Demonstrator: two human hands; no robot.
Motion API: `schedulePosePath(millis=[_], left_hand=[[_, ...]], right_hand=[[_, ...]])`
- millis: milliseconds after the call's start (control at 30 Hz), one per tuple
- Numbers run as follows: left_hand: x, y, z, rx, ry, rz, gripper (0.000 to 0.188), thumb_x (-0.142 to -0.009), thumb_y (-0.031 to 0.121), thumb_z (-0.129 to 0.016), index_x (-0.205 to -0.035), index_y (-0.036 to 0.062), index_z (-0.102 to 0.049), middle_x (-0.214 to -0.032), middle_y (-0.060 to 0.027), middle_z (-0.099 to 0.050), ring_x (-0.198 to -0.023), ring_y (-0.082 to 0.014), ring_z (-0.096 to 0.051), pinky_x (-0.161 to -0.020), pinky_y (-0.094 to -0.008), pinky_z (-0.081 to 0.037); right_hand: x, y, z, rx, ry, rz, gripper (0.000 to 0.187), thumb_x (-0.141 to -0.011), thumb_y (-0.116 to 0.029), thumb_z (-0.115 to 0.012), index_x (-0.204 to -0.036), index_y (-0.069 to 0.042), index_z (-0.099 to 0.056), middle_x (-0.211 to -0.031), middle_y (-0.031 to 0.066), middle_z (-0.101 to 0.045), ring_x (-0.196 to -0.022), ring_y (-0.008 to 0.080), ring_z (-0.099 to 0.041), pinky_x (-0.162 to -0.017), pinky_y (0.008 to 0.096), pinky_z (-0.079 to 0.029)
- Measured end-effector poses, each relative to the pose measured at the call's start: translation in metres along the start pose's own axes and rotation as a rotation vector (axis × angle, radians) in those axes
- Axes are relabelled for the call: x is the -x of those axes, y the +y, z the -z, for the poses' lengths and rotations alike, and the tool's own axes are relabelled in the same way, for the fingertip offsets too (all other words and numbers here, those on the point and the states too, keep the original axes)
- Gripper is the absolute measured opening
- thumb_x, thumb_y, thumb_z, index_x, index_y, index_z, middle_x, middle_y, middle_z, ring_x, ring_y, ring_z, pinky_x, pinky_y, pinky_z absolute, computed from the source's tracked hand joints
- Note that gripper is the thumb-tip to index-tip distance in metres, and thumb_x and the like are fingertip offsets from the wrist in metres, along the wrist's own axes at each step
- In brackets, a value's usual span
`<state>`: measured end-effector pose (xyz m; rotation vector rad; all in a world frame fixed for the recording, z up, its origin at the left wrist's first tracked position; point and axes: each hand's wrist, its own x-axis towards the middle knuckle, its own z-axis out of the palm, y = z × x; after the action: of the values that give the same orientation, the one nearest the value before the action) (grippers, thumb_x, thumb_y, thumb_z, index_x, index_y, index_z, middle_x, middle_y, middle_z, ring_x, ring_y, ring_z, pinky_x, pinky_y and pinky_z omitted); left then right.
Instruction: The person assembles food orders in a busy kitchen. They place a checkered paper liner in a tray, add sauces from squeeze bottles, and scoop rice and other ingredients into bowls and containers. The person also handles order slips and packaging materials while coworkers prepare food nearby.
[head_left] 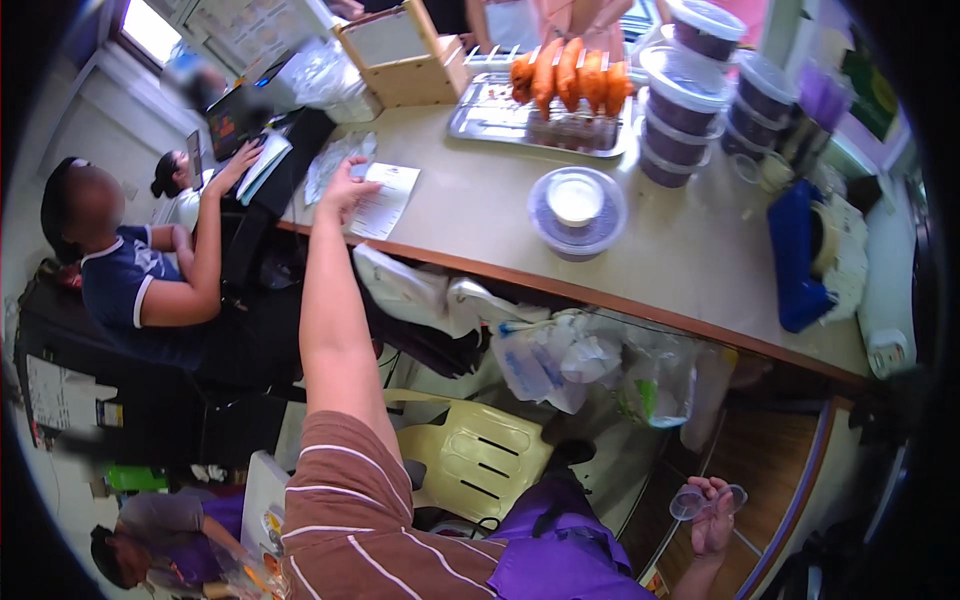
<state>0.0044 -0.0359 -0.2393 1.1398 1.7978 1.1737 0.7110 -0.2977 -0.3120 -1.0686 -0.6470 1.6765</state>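
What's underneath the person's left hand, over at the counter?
The left hand overlaps the edge of a white paper slip and some crumpled clear plastic. Whatever the hand itself covers is hidden.

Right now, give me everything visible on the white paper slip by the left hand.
The white paper slip is a thin, roughly rectangular sheet with small dark print. It lies on the pale countertop, near its brown front edge, slanted in view. The left hand overlaps its left side; whether it touches is unclear. Crumpled clear plastic lies by its far left corner.
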Motion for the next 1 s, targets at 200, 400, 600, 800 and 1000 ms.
schedulePosePath(millis=[200,400,600,800,1000], left_hand=[[0.097,0.22,-0.135,-0.368,-0.425,-0.84,0.052,-0.066,-0.001,-0.057,-0.116,0.0075,-0.047,-0.112,-0.0065,-0.051,-0.104,-0.0159,-0.047,-0.086,-0.0282,-0.039],[0.38,0.378,-0.274,-0.605,-0.647,-1.595,0.045,-0.06,-0.007,-0.055,-0.104,0.0028,-0.058,-0.111,-0.018,-0.053,-0.103,-0.0321,-0.052,-0.083,-0.0342,-0.044],[0.689,0.442,-0.343,-0.086,-0.729,-2.333,0.032,-0.069,0.002,-0.053,-0.101,0.0039,-0.059,-0.106,-0.0135,-0.057,-0.096,-0.03,-0.056,-0.082,-0.0346,-0.045],[0.915,0.585,-0.419,0.595,-0.953,-2.515,0.049,-0.066,-0.006,-0.047,-0.115,0.0024,-0.051,-0.121,-0.0102,-0.049,-0.113,-0.0226,-0.044,-0.095,-0.0318,-0.034],[1.07,0.686,-0.516,0.76,-1.151,-1.8,0.049,-0.07,0.006,-0.054,-0.118,0.0057,-0.05,-0.119,-0.0164,-0.05,-0.106,-0.0172,-0.048,-0.086,-0.0206,-0.036]], right_hand=[[0.071,-0.007,-0.007,0.635,0.056,0.077,0.027,-0.09,-0.023,-0.046,-0.104,-0.004,-0.058,-0.098,0.0062,-0.057,-0.093,0.0152,-0.053,-0.084,0.0282,-0.041],[0.236,-0.045,-0.011,1.048,0.093,0.373,0.035,-0.088,-0.033,-0.046,-0.109,-0.006,-0.055,-0.103,0.0126,-0.054,-0.097,0.027,-0.052,-0.084,0.034,-0.041],[0.484,0.029,0.002,1.037,0.615,0.522,0.035,-0.088,-0.033,-0.046,-0.111,-0.008,-0.054,-0.112,0.0122,-0.05,-0.103,0.028,-0.05,-0.088,0.0361,-0.039],[0.656,0.104,-0.025,0.803,0.953,0.482,0.03,-0.088,-0.025,-0.049,-0.108,-0.004,-0.056,-0.104,0.0137,-0.055,-0.099,0.0277,-0.053,-0.085,0.0329,-0.042],[0.711,0.171,-0.02,0.283,1.347,0.725,0.028,-0.085,-0.017,-0.052,-0.104,0.003,-0.056,-0.107,0.0157,-0.056,-0.101,0.0245,-0.052,-0.087,0.0331,-0.039]])
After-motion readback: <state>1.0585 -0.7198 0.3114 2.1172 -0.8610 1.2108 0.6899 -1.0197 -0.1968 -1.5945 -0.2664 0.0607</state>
